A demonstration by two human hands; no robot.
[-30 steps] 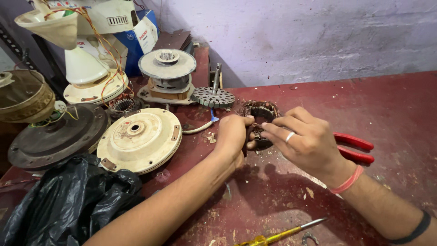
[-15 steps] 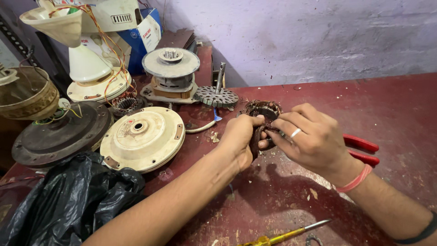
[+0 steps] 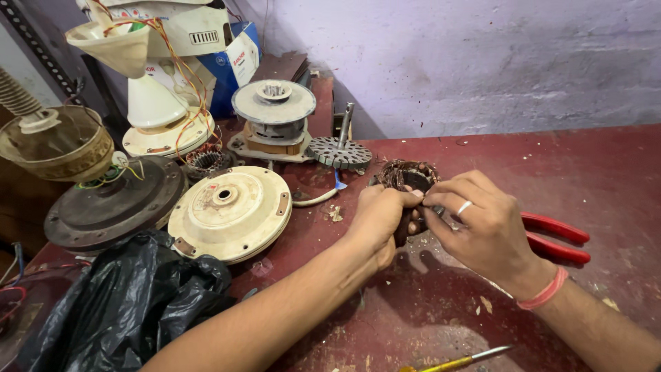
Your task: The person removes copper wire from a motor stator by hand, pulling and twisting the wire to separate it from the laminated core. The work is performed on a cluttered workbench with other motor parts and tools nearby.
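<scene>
At the near edge a yellow-handled screwdriver (image 3: 458, 361) lies on the red worktop (image 3: 606, 179), and a crumpled black plastic bag (image 3: 117, 303) sits at the near left. Further in, the left hand (image 3: 379, 224) and the right hand (image 3: 482, 231) both close their fingers around a wound motor stator (image 3: 407, 178), held just above the worktop near its middle. Red-handled pliers (image 3: 558, 238) lie just right of the right hand. To the left rests a cream round fan cover (image 3: 231, 213), beside a dark round housing (image 3: 113, 207). Farther back stand a toothed rotor disc (image 3: 337, 153) and a grey motor assembly (image 3: 273, 117).
</scene>
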